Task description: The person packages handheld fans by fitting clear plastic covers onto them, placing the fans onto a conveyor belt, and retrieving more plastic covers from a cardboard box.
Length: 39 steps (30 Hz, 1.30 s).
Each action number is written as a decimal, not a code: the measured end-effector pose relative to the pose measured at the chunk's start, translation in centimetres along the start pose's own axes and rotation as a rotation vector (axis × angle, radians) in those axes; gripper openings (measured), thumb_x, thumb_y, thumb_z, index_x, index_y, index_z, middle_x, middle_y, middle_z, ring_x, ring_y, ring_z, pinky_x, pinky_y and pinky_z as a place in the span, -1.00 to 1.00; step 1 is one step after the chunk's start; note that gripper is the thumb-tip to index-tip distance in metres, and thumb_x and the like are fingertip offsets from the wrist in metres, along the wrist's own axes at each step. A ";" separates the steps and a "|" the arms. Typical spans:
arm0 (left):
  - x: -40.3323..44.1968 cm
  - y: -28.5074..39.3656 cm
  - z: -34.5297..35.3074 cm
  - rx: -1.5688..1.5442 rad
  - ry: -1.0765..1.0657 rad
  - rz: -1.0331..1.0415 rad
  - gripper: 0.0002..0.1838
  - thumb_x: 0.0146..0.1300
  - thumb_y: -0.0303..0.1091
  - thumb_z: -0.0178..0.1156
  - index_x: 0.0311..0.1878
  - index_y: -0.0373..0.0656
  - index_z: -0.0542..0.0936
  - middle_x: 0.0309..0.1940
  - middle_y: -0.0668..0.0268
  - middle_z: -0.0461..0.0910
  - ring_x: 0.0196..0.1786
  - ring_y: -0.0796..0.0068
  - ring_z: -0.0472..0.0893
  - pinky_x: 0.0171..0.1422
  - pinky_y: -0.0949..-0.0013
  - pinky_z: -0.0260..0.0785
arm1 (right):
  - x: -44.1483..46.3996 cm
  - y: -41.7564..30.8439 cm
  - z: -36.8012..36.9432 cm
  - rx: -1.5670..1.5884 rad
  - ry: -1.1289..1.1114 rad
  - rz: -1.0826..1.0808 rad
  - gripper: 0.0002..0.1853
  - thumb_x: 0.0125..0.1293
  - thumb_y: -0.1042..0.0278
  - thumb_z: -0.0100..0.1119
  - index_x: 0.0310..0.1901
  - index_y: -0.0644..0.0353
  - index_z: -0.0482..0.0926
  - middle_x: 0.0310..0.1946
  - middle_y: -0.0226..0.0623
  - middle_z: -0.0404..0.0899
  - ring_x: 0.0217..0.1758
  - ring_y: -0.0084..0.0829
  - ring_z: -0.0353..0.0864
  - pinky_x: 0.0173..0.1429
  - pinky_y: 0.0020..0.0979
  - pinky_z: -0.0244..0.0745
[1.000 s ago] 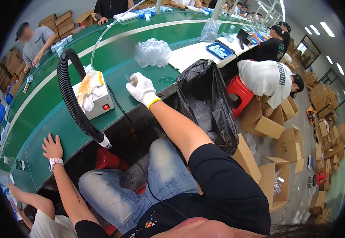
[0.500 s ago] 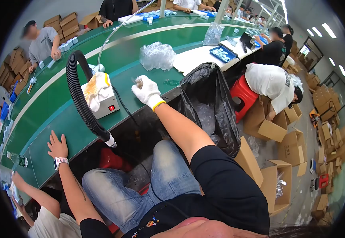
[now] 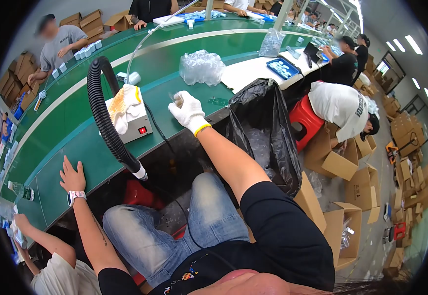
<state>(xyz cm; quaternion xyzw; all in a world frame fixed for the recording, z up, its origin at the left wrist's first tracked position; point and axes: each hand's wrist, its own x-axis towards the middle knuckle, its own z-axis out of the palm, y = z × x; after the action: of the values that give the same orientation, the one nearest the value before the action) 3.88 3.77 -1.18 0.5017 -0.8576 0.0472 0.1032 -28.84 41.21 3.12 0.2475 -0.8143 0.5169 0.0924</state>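
Note:
My left hand point(image 3: 72, 177), bare and with a watch point(image 3: 76, 197) at the wrist, lies flat on the green table point(image 3: 95, 164), fingers spread. My right hand point(image 3: 189, 112) wears a white glove with a yellow cuff and rests near the table edge, its fingers curled. Something small and see-through seems to show at its fingertips, too blurred to name. Between my hands stands a white box with a lit red switch point(image 3: 142, 130), an orange-dotted glove point(image 3: 124, 105) draped on top. A ribbed black hose point(image 3: 97, 108) arches beside it. Beyond my right hand sits a bundle of clear plastic point(image 3: 201, 68).
A black bag-lined bin point(image 3: 260, 105) stands right of my arm. A blue tray point(image 3: 282, 68) lies on a white surface. Open cartons point(image 3: 344, 161) and a red stool point(image 3: 304, 120) are at right, where a person bends over. A bottle point(image 3: 21, 190) stands at left; co-workers line the belt.
The view has shifted slightly. My hands keep their places on the table. Across the belt, the person in grey has drawn a hand back, and pale blue pieces along the belt have shifted.

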 end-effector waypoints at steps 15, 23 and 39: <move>-0.9 0.5 -0.8 -0.006 0.057 0.013 -0.27 0.48 0.31 0.00 0.60 0.22 0.32 0.64 0.26 0.24 0.63 -0.09 0.22 0.55 -0.44 0.06 | -0.3 0.3 0.0 -0.006 0.000 -0.030 -0.60 0.20 0.11 0.44 -0.03 0.16 0.63 -0.25 -0.19 0.77 -0.19 -0.26 0.78 0.03 -0.27 0.67; -0.7 -0.1 -0.2 -0.066 0.062 0.027 -0.24 0.47 0.31 0.00 0.63 0.23 0.27 0.64 0.25 0.23 0.65 -0.11 0.19 0.57 -0.46 0.01 | -0.3 0.2 -0.1 -0.008 -0.002 -0.007 -0.61 0.20 0.11 0.42 -0.02 0.14 0.63 -0.23 -0.21 0.77 -0.20 -0.26 0.78 0.01 -0.26 0.66; -0.4 0.1 -0.4 -0.061 0.051 0.018 -0.29 0.51 0.29 -0.04 0.63 0.25 0.28 0.66 0.26 0.20 0.65 -0.12 0.17 0.56 -0.47 0.04 | -0.4 0.1 -0.3 0.024 -0.001 -0.009 -0.63 0.20 0.14 0.41 -0.04 0.16 0.60 -0.25 -0.22 0.76 -0.18 -0.20 0.77 0.03 -0.24 0.65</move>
<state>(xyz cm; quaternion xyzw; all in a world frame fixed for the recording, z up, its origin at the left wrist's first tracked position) 4.08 4.27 -0.84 0.4891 -0.8603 0.0348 0.1398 -28.60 41.66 3.05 0.2526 -0.8068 0.5262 0.0912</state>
